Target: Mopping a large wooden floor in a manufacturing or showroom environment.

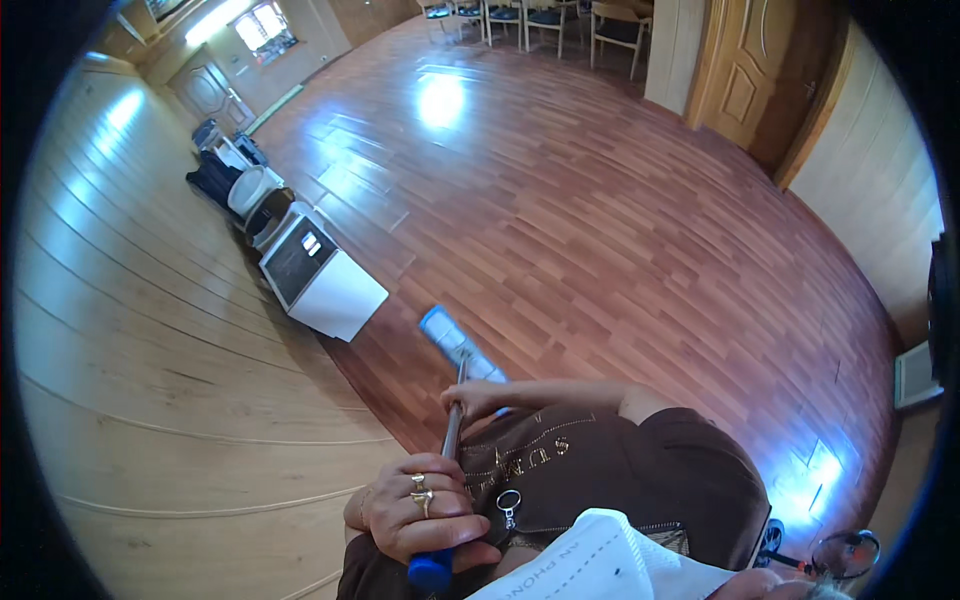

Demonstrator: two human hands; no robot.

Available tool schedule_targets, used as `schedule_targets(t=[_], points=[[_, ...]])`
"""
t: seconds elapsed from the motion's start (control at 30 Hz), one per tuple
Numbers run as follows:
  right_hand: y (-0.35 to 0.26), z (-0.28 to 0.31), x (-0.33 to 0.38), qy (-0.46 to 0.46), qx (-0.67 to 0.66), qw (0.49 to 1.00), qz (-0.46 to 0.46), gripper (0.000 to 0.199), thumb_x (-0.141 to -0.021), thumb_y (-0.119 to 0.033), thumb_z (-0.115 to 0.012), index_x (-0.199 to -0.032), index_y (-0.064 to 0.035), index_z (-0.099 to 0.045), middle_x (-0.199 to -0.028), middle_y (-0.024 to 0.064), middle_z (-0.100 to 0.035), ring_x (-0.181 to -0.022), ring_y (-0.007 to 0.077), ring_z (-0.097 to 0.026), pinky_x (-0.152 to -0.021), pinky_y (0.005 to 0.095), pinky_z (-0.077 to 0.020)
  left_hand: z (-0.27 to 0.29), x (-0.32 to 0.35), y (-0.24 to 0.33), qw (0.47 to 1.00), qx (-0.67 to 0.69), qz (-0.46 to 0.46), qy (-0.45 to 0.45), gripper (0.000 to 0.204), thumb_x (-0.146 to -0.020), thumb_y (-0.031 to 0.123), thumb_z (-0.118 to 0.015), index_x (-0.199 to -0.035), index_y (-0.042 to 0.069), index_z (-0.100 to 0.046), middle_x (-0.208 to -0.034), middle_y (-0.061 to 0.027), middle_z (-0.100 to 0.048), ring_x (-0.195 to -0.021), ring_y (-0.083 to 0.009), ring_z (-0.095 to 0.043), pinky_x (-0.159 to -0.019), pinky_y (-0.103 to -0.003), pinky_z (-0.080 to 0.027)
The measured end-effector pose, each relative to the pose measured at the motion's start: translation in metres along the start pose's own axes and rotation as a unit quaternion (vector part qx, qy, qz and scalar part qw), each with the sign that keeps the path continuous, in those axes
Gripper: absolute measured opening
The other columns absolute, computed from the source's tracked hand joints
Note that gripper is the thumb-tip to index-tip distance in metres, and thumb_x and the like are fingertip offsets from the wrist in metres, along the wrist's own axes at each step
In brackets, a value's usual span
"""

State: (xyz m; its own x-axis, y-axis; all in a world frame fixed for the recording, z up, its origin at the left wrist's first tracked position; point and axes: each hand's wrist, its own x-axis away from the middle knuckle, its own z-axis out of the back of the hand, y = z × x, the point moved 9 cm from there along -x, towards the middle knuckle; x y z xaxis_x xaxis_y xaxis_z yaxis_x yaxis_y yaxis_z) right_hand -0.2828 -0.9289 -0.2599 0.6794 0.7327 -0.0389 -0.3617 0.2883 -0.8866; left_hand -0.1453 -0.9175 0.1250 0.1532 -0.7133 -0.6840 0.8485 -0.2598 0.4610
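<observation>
A flat mop with a metal handle (453,432) slants up from the floor toward me. My left hand (425,505), with rings on its fingers, is wrapped round the handle's top, near the blue end grip (430,570). Lower down the shaft, my right hand (475,399) is closed round it, with that forearm reaching across in front of my brown top. The flat mop head (447,333), white with a blue border, lies on the wood-look floor (560,240). Part of it is hidden behind my right hand and forearm.
Along the left wall stands a white box-shaped unit (345,295) with a dark top, close to the mop head. Behind it are a white bucket-like container (250,190) and dark items. Chairs (620,30) line the far side; a wooden door (760,80) is at right.
</observation>
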Motion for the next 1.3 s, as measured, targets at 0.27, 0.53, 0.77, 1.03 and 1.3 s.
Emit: schedule_targets(t=[0.27, 0.53, 0.77, 1.03, 1.3], points=[[-0.008, -0.047, -0.035, -0.109, 0.040, 0.993, 0.022, 0.033, -0.065, -0.028, -0.072, -0.091, -0.0105, -0.064, -0.083, 0.0120, -0.065, -0.080, 0.0311, -0.062, -0.067, 0.0408, -0.0467, 0.001, 0.017, -0.008, 0.997, -0.020, 0.075, -0.006, 0.033, -0.061, 0.027, -0.087, -0.081, 0.012, -0.065, -0.068, -0.0023, -0.063, -0.064, -0.0229, -0.063, -0.067, -0.031, -0.050], [0.010, -0.056, -0.020, 0.027, 0.076, 0.994, 0.079, 0.016, -0.073, -0.024, -0.068, -0.081, -0.0098, -0.067, -0.081, 0.0158, -0.066, -0.074, 0.0354, -0.062, -0.063, 0.0432, -0.0468, -0.028, 0.003, -0.011, 0.998, 0.027, 0.040, -0.030, 0.034, -0.061, 0.026, -0.087, -0.079, 0.010, -0.063, -0.065, -0.0043, -0.059, -0.062, -0.0239, -0.061, -0.061, -0.033, -0.049], [0.015, 0.033, 0.085, 0.129, 0.173, 0.976, 0.017, 0.023, -0.075, -0.034, -0.070, -0.072, -0.0117, -0.064, -0.073, 0.0133, -0.062, -0.077, 0.0347, -0.060, -0.064, 0.0447, -0.0466, -0.047, -0.035, 0.013, 0.991, 0.122, -0.058, -0.023, 0.033, -0.061, 0.021, -0.087, -0.079, 0.008, -0.063, -0.064, -0.0029, -0.057, -0.057, -0.0205, -0.059, -0.059, -0.033, -0.049], [0.030, 0.098, 0.277, 0.241, 0.229, 0.932, -0.147, 0.029, -0.077, -0.043, -0.067, -0.077, -0.0143, -0.065, -0.081, 0.0115, -0.064, -0.080, 0.0334, -0.062, -0.068, 0.0461, -0.0491, -0.123, -0.086, 0.015, 0.960, 0.262, -0.050, -0.080, 0.028, -0.065, 0.017, -0.085, -0.077, 0.006, -0.062, -0.068, -0.0045, -0.061, -0.061, -0.0238, -0.062, -0.063, -0.035, -0.051], [0.048, 0.108, 0.517, 0.378, 0.264, 0.818, -0.344, 0.026, -0.066, -0.033, -0.072, -0.077, -0.0115, -0.063, -0.076, 0.0142, -0.063, -0.077, 0.0358, -0.060, -0.066, 0.0468, -0.0482, -0.252, -0.142, -0.007, 0.885, 0.416, -0.053, -0.202, 0.019, -0.073, 0.014, -0.079, -0.079, 0.004, -0.064, -0.073, -0.0089, -0.066, -0.075, -0.0254, -0.067, -0.075, -0.041, -0.050]])
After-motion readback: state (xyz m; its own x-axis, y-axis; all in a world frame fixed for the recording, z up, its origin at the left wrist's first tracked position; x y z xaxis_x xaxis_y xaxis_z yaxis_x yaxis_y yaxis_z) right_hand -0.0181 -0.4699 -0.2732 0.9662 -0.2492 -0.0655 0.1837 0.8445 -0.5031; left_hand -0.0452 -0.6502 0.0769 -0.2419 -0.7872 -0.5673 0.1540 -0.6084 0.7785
